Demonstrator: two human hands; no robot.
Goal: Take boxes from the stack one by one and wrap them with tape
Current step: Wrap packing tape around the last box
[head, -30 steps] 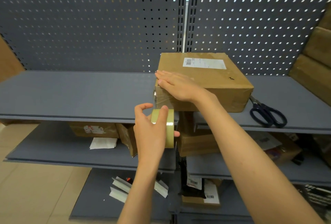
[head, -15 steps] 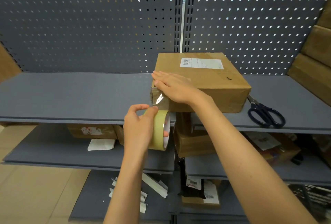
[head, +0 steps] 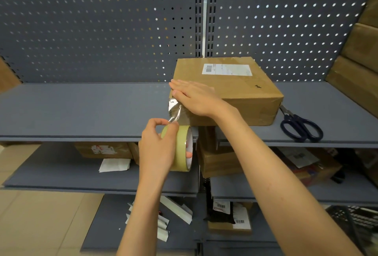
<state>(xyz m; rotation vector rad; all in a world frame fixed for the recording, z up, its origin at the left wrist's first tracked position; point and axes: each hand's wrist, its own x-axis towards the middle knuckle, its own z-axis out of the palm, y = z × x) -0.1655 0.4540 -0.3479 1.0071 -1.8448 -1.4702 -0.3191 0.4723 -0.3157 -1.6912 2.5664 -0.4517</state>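
Centre of frame, nearest: your left hand (head: 157,147) grips the tape roll (head: 181,148), its strip (head: 177,112) running up to the box (head: 235,90). Beyond: your right hand (head: 196,97) lies flat on the box's near-left corner. Right: scissors (head: 300,126) on the shelf (head: 81,110).

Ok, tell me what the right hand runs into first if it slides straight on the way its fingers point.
The right hand lies flat on the box, fingers pointing left. Past the box's left edge the line looks free over the bare grey shelf, though depth is uncertain.
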